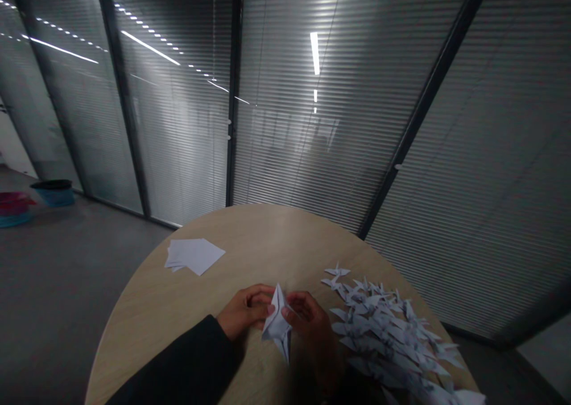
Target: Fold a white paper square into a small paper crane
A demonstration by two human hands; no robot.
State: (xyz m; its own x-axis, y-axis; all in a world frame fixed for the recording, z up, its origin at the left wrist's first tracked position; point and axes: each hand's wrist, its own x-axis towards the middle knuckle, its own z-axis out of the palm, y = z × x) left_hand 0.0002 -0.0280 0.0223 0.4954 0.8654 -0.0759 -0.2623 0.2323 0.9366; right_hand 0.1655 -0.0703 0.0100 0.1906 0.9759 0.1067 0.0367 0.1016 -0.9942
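Note:
A partly folded white paper [277, 327], diamond-shaped with pointed ends, is held upright between my two hands over the near part of the table. My left hand [247, 310] grips its left edge, thumb in front and fingers curled behind. On the other side my right hand [314, 322] pinches the right edge with the thumb pressed on the front face. To the right of my right hand lies a heap of folded white paper cranes [388, 327], their pointed wings overlapping.
A round wooden table [267, 232] carries everything. Several loose sheets of white paper [194, 253] lie at its left. Behind stands a glass wall with blinds [307, 155]. Two containers, a blue one [56, 194] and a red one [14, 206], stand on the floor far left.

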